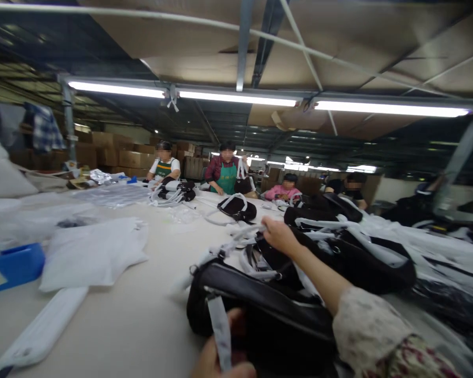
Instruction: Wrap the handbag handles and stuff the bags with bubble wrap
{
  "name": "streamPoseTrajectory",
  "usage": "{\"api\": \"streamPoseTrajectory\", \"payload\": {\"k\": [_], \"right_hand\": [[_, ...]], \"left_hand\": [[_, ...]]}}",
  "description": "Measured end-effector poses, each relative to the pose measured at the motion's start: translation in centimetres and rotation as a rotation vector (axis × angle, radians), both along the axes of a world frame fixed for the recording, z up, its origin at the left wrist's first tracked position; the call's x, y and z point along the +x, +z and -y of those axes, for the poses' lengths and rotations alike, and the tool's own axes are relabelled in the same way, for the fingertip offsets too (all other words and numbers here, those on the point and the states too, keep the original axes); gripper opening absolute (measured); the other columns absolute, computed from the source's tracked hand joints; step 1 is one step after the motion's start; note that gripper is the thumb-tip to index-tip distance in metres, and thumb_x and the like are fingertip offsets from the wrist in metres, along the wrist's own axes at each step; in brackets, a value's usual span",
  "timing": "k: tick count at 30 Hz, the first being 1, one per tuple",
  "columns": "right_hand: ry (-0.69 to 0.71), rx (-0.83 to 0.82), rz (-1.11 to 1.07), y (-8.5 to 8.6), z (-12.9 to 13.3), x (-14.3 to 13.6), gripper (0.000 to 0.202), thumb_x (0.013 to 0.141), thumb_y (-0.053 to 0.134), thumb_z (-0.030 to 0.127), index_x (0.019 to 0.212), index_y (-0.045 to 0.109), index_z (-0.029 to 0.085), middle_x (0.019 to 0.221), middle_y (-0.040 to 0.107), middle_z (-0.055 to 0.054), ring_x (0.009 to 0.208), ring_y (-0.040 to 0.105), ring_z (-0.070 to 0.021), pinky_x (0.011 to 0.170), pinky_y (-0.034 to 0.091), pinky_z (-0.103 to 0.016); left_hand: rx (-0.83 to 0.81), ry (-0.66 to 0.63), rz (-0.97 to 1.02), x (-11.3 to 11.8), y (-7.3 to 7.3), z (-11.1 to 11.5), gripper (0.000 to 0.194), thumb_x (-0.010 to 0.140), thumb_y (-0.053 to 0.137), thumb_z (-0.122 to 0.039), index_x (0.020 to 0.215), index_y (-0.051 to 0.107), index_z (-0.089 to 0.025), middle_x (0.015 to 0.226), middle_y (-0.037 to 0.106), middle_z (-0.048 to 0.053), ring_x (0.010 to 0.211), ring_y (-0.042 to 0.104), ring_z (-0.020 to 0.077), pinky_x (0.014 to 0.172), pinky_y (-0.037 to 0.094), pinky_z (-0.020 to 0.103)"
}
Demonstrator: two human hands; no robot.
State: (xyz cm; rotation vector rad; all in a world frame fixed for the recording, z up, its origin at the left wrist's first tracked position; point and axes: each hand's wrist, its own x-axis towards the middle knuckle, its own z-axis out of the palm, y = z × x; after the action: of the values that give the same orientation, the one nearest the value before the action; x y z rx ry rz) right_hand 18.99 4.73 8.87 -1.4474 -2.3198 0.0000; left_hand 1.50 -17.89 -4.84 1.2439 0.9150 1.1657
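Observation:
A black handbag (260, 304) lies on its side on the white table in front of me, blurred along its lower part. My right hand (281, 236) reaches across it, fingers closed on a white-wrapped handle (246, 231). At the bottom edge, my left hand (220, 354) is curled at the bag's near side, its thumb and fingers around a white strip (219, 325) that hangs from the bag's edge. Part of that hand is cut off by the frame. More black bags with white-wrapped handles (362, 257) are heaped beyond my right forearm.
On the left are a white padded packet (94, 252), a blue box (13, 268) and a long white power strip (43, 328). Another black bag (236, 207) lies farther back. Several people work across the table (161, 252), one raising a bag. Clear plastic sheets (110, 194) lie at the far left.

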Motion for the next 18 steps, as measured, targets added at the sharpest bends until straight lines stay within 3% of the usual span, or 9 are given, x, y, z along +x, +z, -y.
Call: {"api": "streamPoseTrajectory", "payload": {"k": [2,4,5,7,9,11,15,16,18], "right_hand": [[0.015,0.047,-0.144,5.6,1.5,2.0,0.021,0.090,0.045,0.005,0.107,0.053,0.013,0.102,0.069,-0.013,0.091,0.067,-0.0201,0.079,0.053,-0.034],[0.074,0.035,-0.237,10.4,4.3,3.8,0.020,0.090,0.043,0.005,0.104,0.051,0.016,0.101,0.071,-0.008,0.078,0.068,-0.0134,0.069,0.054,-0.025],[0.145,0.020,-0.285,12.2,6.2,4.5,0.016,0.088,0.047,0.007,0.099,0.051,0.017,0.097,0.072,-0.005,0.071,0.066,-0.0106,0.065,0.053,-0.022],[0.444,-0.162,-0.408,14.5,11.0,5.5,0.018,0.082,0.058,0.012,0.098,0.053,0.017,0.090,0.073,-0.004,0.056,0.063,-0.0089,0.054,0.050,-0.020],[0.560,-0.493,-0.326,14.8,16.2,5.8,0.024,0.078,0.065,0.018,0.099,0.055,0.017,0.083,0.073,-0.003,0.052,0.062,-0.0094,0.048,0.049,-0.020],[0.539,-0.753,-0.248,13.4,21.1,5.6,0.023,0.078,0.064,0.022,0.098,0.054,0.017,0.083,0.072,-0.001,0.058,0.065,-0.0113,0.051,0.051,-0.020],[0.496,-0.696,-0.186,8.9,27.0,4.4,0.012,0.079,0.061,0.024,0.088,0.056,0.018,0.089,0.067,-0.003,0.081,0.063,-0.0159,0.068,0.051,-0.025],[0.523,-0.729,-0.207,8.1,27.7,4.1,0.013,0.081,0.060,0.028,0.089,0.056,0.018,0.089,0.066,-0.003,0.084,0.062,-0.0170,0.072,0.051,-0.028],[0.592,-0.964,-0.352,7.2,28.6,3.7,0.026,0.084,0.054,0.041,0.097,0.054,0.019,0.088,0.066,-0.005,0.084,0.063,-0.0185,0.079,0.050,-0.033]], "left_hand": [[-0.082,0.047,0.143,0.1,2.3,-1.3,0.074,0.079,0.073,-0.025,0.145,0.038,-0.025,0.138,0.051,0.014,0.116,0.057,0.0300,0.083,0.056,0.038],[-0.292,0.033,0.339,0.2,5.5,-2.0,0.069,0.084,0.066,-0.023,0.146,0.035,-0.018,0.120,0.061,0.017,0.085,0.068,0.0217,0.060,0.057,0.028],[-0.384,-0.009,0.441,0.1,7.3,-2.2,0.059,0.089,0.059,-0.023,0.143,0.038,-0.013,0.110,0.065,0.017,0.072,0.068,0.0175,0.054,0.054,0.023],[-0.449,-0.027,0.612,0.1,10.8,-2.5,0.039,0.095,0.047,-0.021,0.131,0.049,-0.006,0.097,0.068,0.016,0.064,0.068,0.0153,0.051,0.055,0.021],[-0.408,0.040,0.728,0.2,13.4,-2.7,0.031,0.096,0.041,-0.020,0.119,0.055,-0.004,0.094,0.069,0.017,0.069,0.071,0.0190,0.055,0.059,0.025],[-0.365,0.124,0.798,0.7,14.9,-2.9,0.027,0.096,0.041,-0.021,0.110,0.058,-0.006,0.089,0.070,0.016,0.073,0.072,0.0228,0.058,0.061,0.031],[-0.414,0.239,0.862,2.1,15.2,-3.0,0.021,0.092,0.047,-0.022,0.100,0.061,-0.009,0.072,0.067,0.009,0.054,0.066,0.0190,0.049,0.057,0.029],[-0.423,0.252,0.869,2.4,15.0,-3.0,0.020,0.092,0.047,-0.021,0.098,0.062,-0.009,0.070,0.066,0.008,0.051,0.064,0.0178,0.047,0.056,0.027],[-0.414,0.269,0.880,2.6,14.8,-2.8,0.018,0.090,0.047,-0.019,0.095,0.062,-0.009,0.068,0.065,0.007,0.050,0.063,0.0167,0.045,0.054,0.025]]}}
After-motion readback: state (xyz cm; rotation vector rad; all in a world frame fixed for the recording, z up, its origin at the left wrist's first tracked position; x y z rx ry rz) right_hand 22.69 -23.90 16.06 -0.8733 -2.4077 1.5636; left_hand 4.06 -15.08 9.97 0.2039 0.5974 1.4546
